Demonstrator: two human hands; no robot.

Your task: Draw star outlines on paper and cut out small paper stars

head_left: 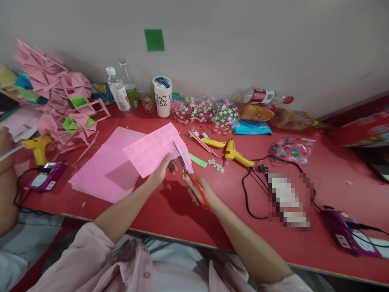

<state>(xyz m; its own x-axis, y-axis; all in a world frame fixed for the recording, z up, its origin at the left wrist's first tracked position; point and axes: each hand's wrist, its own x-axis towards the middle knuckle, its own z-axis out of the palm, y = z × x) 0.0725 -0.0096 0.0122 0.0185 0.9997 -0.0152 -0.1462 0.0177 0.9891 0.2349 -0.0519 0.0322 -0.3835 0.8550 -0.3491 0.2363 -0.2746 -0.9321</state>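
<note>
My left hand [161, 169] pinches the lower edge of a pink sheet of paper [152, 148] that has rows of stars drawn on it. In my right hand [202, 190] are scissors [198, 187] with orange-red handles, their blades lying at the right part of the sheet. Under and left of the held sheet, larger pink sheets [103, 172] lie stacked on the table. Just right of the blades are a green paper strip [196, 159] and several small cut paper stars [216, 165].
Close by are a yellow cutter [213, 143], striped straws [203, 144] and a yellow glue gun [237, 154] with a black cable. Star-covered plastic bottles [205, 113], a white cup [163, 97] and a water bottle [118, 91] line the wall. Another person's arm [7, 182] is at far left.
</note>
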